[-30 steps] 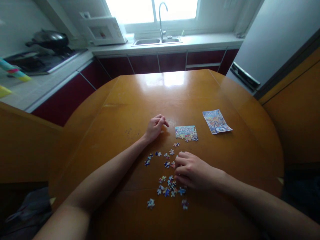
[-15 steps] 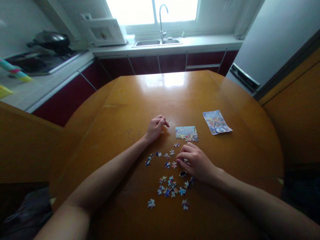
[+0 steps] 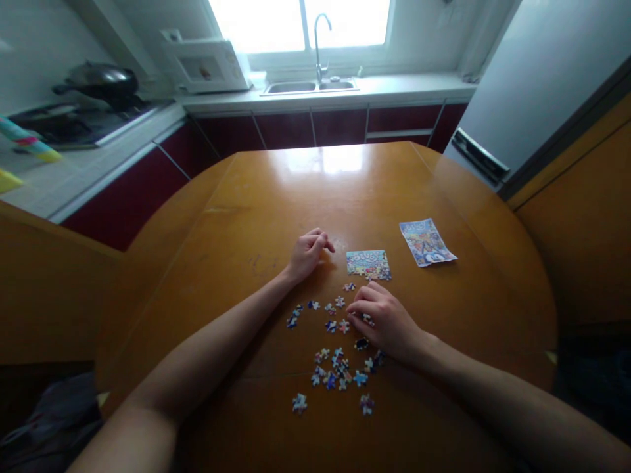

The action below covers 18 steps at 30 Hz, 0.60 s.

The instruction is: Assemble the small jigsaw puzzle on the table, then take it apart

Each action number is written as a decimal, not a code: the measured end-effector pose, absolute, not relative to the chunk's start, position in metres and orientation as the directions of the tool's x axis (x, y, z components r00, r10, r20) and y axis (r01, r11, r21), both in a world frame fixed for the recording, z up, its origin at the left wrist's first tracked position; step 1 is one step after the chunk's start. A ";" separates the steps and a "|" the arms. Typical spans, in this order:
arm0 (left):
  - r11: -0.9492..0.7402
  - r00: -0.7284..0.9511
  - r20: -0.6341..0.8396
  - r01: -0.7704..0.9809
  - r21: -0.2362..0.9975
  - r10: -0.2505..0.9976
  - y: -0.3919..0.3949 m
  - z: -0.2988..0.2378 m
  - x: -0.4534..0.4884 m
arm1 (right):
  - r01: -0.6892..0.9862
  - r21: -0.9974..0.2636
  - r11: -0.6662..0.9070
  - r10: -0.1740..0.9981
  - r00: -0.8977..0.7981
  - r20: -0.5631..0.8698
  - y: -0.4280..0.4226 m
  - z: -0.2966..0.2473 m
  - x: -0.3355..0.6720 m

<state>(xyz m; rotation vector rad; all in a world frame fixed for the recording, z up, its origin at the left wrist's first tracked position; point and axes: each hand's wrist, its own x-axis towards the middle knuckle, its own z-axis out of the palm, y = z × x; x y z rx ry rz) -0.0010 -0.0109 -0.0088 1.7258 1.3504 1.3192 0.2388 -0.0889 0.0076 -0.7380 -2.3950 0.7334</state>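
Several loose jigsaw pieces (image 3: 335, 371) lie scattered on the round wooden table (image 3: 256, 197) in front of me. A small joined block of the puzzle (image 3: 367, 263) sits just beyond them. My right hand (image 3: 384, 322) rests over the pieces with its fingers curled down, fingertips on a piece near its palm. My left hand (image 3: 306, 252) lies on the table left of the joined block, fingers loosely curled, nothing visible in them. A printed picture sheet (image 3: 426, 242) lies to the right.
Behind the table runs a kitchen counter with a sink and tap (image 3: 318, 72), a white microwave (image 3: 207, 64) and a stove with a black wok (image 3: 98, 80). A grey fridge (image 3: 532, 85) stands at the right. Wooden panels flank both sides.
My right hand has moved up from the lower cluster of pieces to the ones nearer the joined block. My left hand has stayed where it was.
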 end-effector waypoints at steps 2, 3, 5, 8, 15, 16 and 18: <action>-0.325 0.003 0.349 0.372 0.869 0.937 -0.011 -0.008 -0.001 | 0.317 -0.602 0.733 0.576 -0.759 0.303 -0.093 0.009 0.238; -0.326 0.004 0.350 0.375 0.868 0.937 -0.011 -0.008 -0.001 | 0.301 -0.581 0.756 0.540 -0.788 0.295 -0.097 0.010 0.237; -0.327 0.005 0.351 0.380 0.865 0.936 -0.011 -0.007 -0.001 | 0.275 -0.529 0.803 0.471 -0.837 0.279 -0.104 0.011 0.233; -0.326 0.003 0.352 0.387 0.863 0.936 -0.011 -0.007 -0.001 | 0.284 -0.453 0.845 0.435 -0.858 0.273 -0.116 0.010 0.224; -0.326 0.004 0.352 0.387 0.862 0.936 -0.009 -0.010 -0.001 | 0.317 -0.316 0.894 0.396 -0.889 0.230 -0.123 0.005 0.208; -0.327 0.006 0.352 0.386 0.863 0.936 -0.009 -0.010 -0.001 | 0.320 -0.315 0.894 0.398 -0.889 0.227 -0.123 0.005 0.208; -0.329 0.010 0.352 0.382 0.864 0.936 -0.009 -0.010 -0.001 | 0.323 -0.323 0.890 0.404 -0.887 0.226 -0.122 0.005 0.208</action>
